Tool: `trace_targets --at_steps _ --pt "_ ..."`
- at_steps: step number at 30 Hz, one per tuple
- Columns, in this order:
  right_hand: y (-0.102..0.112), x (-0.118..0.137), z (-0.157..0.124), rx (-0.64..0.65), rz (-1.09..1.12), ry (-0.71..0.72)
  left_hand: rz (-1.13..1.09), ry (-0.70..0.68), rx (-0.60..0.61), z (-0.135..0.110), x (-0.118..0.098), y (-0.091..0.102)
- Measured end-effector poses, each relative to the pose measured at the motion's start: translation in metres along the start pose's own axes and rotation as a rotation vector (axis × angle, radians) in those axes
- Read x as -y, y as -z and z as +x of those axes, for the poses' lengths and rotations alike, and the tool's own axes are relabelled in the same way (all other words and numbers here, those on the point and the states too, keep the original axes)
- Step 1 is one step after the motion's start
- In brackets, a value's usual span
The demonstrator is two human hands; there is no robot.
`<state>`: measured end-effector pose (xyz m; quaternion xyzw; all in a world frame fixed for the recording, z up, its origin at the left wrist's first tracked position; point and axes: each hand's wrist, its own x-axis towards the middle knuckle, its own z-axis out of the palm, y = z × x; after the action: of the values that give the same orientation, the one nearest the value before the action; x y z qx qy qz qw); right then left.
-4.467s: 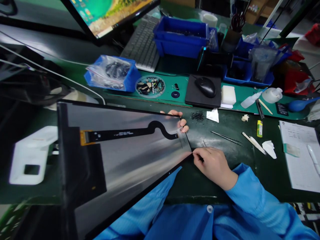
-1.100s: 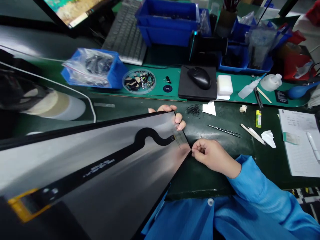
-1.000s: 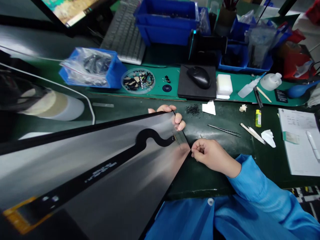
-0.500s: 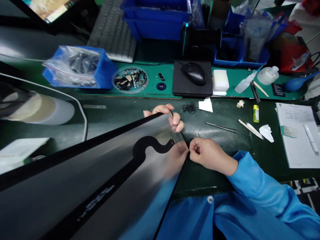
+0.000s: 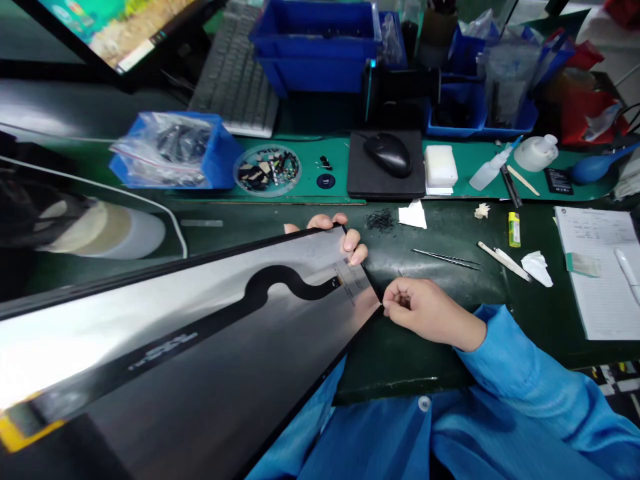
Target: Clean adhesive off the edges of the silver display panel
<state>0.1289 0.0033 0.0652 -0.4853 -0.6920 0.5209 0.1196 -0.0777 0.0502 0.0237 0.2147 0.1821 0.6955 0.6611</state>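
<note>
A large flat screen panel [image 5: 280, 333] with a shiny silver back, black edges and a curved black strip [image 5: 270, 273] fills the lower left, tilted above the bench. My left hand [image 5: 345, 240] grips its far end from behind, fingertips curled over the edge; the palm is hidden by the panel. My right hand [image 5: 430, 312] is closed in a pinch at the panel's near right corner. Whatever its fingertips hold there is too small to make out. Tweezers [image 5: 447, 259] lie on the bench beyond my right hand.
Black scraps [image 5: 380, 220] and a white paper piece [image 5: 413, 215] lie past the panel's end. A green shelf strip [image 5: 320, 193] bears a mouse [image 5: 388, 155], a dish of small parts [image 5: 269, 171] and bottles. A notepad [image 5: 600, 280] lies right; a white cylinder [image 5: 125, 230] stands left.
The panel has tilted and swung, so its near end shows more of the silver back and a yellow-edged part. My right hand has shifted slightly right, still pinched at the corner.
</note>
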Motion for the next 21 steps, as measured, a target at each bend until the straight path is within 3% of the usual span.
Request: trace_targets --at_steps 4,8,14,21 --pt "0.002 0.002 -0.002 0.015 0.033 -0.014 -0.087 -0.014 0.082 -0.001 0.001 0.002" --pt "-0.001 0.000 -0.001 -0.012 0.047 0.005 -0.093 -0.005 0.058 -0.004 0.001 -0.004" --pt "-0.009 -0.012 0.004 0.031 0.281 -0.076 -0.091 -0.031 0.044 -0.002 0.003 -0.008" --pt "-0.010 -0.015 0.006 0.011 0.299 -0.088 -0.019 -0.019 0.086 -0.002 -0.001 -0.006"
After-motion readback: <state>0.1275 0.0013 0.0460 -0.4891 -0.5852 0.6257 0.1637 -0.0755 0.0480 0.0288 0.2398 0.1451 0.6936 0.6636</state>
